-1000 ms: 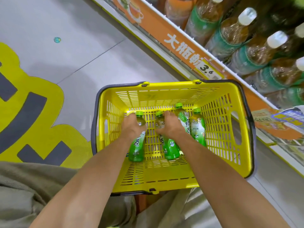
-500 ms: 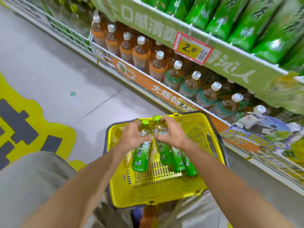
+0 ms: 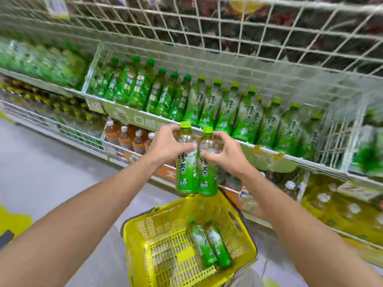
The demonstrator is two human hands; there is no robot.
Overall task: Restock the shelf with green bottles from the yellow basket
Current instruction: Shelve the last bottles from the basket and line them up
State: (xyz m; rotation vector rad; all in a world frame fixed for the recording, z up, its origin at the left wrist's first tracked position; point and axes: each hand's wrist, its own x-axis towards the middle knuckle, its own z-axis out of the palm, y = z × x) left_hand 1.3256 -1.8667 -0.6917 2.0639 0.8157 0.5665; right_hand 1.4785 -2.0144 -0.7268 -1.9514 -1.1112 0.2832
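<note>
My left hand (image 3: 165,145) grips a green tea bottle (image 3: 186,172) by its upper part, held upright. My right hand (image 3: 226,152) grips a second green bottle (image 3: 207,175) the same way, and the two bottles touch side by side. Both hang in the air above the yellow basket (image 3: 141,241), in front of the wire shelf (image 3: 269,152) lined with matching green bottles (image 3: 246,117). Two more green bottles (image 3: 209,245) lie flat in the basket's right half.
A lower shelf holds brown tea bottles with white caps (image 3: 126,137). A wire mesh rack (image 3: 228,34) runs above the green row. Grey floor (image 3: 51,172) spreads to the left, with yellow floor markings at the left edge.
Both hands have lifted their bottles up out of the basket to the height of the green-bottle shelf. The view has tilted upward toward the shelves.
</note>
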